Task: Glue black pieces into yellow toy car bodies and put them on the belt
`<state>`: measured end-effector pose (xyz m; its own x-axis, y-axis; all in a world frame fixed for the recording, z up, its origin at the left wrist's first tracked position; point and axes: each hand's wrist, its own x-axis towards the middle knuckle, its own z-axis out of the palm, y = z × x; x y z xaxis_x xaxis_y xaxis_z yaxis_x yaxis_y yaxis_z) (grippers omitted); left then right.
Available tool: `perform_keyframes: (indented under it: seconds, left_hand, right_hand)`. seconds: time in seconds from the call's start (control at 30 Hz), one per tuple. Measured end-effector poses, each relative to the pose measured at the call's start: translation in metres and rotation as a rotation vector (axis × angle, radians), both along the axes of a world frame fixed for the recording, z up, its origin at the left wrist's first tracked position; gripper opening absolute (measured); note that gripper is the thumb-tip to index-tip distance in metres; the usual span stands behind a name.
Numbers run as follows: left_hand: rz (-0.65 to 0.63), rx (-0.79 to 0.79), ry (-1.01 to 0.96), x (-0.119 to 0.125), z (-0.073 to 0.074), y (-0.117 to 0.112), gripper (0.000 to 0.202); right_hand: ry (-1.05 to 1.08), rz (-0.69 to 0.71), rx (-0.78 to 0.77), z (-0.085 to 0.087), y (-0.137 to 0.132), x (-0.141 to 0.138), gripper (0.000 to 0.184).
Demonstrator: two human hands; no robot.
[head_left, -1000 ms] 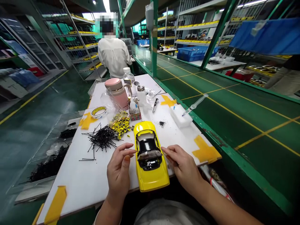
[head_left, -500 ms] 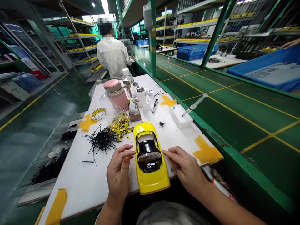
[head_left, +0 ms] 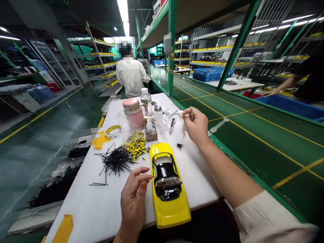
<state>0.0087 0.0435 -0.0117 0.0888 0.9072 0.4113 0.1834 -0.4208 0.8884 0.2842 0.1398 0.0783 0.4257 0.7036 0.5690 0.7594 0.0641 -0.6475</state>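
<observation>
A yellow toy car (head_left: 172, 212) with a black roof panel lies near the table's front edge, its rear or front end toward me. My left hand (head_left: 134, 199) is beside the car's left side, fingers curved and apart, fingertips at or almost touching the body. Out over the far right part of the table, my right hand (head_left: 196, 126) has its fingers pinched together. A small white tip (head_left: 180, 113) shows just past those fingertips; what exactly they hold is too small to tell. A little left of this hand lies a utility knife (head_left: 172, 126).
On the white table (head_left: 78, 206) are black thin sticks (head_left: 116, 158), yellow-black small pieces (head_left: 135, 145), a tape roll (head_left: 113, 131), a pink mug (head_left: 135, 116), bottles and black specks (head_left: 179, 146). A syringe (head_left: 219, 125) sticks out at right. A person (head_left: 132, 76) stands beyond.
My right hand has left the car's right side and reached forward to the far right of the table. The left hand stays beside the car. The whole view has shifted slightly.
</observation>
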Motion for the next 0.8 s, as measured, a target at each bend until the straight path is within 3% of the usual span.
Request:
perform_keyframes:
  seconds: [0.13,0.23,0.3,0.4,0.5,0.6,0.8]
  left_hand:
    - [0.01,0.012,0.007,0.0,0.001,0.0,0.031]
    - [-0.014,0.001,0.021,-0.001,0.0,0.0,0.031]
    - [-0.026,0.0,0.027,-0.002,-0.001,0.001,0.031]
    - [-0.035,0.013,0.021,-0.003,-0.003,0.001,0.029]
    - [-0.044,0.008,0.014,-0.003,-0.002,0.001,0.028]
    - [-0.038,0.007,-0.004,-0.001,0.001,-0.001,0.029]
    - [-0.041,0.007,-0.013,0.002,0.001,0.001,0.031]
  right_hand:
    - [0.005,-0.04,-0.103,-0.009,0.057,0.01,0.024]
    - [0.031,-0.039,-0.196,-0.018,0.069,0.017,0.023]
    - [0.04,-0.035,-0.179,-0.018,0.065,0.02,0.029]
    - [0.048,-0.029,-0.083,-0.009,0.046,0.021,0.044]
    - [0.07,0.071,-0.12,0.0,0.014,0.014,0.033]
    - [0.107,0.301,-0.331,-0.005,-0.027,0.002,0.02]
    - [0.252,0.636,-0.738,-0.041,-0.088,-0.027,0.026]
